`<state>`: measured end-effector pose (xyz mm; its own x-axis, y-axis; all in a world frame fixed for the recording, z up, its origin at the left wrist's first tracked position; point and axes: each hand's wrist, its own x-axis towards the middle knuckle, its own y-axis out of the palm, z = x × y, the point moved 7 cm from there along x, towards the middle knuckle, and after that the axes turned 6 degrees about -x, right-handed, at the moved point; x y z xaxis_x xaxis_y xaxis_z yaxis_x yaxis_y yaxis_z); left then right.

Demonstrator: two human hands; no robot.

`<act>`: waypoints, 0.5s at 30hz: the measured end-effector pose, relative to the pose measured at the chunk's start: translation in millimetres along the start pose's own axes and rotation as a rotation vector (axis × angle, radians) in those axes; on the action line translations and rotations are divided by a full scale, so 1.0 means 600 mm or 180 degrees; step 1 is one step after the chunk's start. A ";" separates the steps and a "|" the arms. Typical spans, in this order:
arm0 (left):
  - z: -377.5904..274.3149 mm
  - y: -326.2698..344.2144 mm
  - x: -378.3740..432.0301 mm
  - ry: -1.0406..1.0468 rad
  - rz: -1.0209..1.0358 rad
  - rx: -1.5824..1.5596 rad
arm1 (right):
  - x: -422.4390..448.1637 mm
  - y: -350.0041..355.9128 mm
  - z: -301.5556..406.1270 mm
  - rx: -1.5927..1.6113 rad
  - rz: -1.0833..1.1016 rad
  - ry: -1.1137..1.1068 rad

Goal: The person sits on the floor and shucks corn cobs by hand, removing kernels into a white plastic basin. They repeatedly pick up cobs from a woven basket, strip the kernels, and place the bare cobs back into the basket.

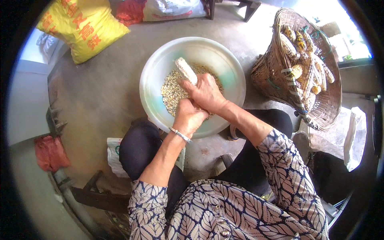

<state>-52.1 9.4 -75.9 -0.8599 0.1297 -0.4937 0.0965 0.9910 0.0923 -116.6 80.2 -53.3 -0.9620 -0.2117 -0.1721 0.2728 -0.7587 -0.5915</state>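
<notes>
Over a pale plastic basin (146,99), my right hand (208,93) grips a whitish, stripped corn cob (185,69). The cob's bare end points up and left out of the fist. My left hand (189,115), with a bracelet at the wrist, is curled just below and presses against the right hand. Its fingers are turned under, so what they hold is hidden. Loose corn kernels (171,95), cream and yellow with some darker ones, cover the bottom of the basin beneath both hands.
At the right, a tilted wicker basket (264,73) holds several corn ears (309,66). A yellow printed sack (87,30) lies at the upper left, near a white sack (174,10) and red bag (131,12). Wooden furniture legs (251,11) stand behind; my knees (139,144) flank the basin.
</notes>
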 end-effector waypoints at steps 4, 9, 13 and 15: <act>-0.011 -0.008 0.003 0.0077 0.0097 -0.0203 | 0.012 -0.012 -0.009 0.1085 0.0160 0.0621; -0.058 0.001 -0.019 -0.0251 0.0470 -0.1466 | -0.011 -0.052 0.062 0.0944 0.1044 -0.0855; -0.058 0.008 -0.029 -0.0219 0.0431 -0.1132 | -0.021 -0.017 0.039 -0.0235 0.0508 -0.1643; -0.040 0.018 -0.021 -0.0037 0.0266 -0.0815 | -0.017 -0.027 0.011 0.0554 0.0253 -0.0131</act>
<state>-52.4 17.8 -48.3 -0.8483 0.2126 -0.4850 0.0358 0.9368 0.3480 -111.1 90.3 -36.7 -0.9379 -0.2975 -0.1783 0.3463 -0.8330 -0.4315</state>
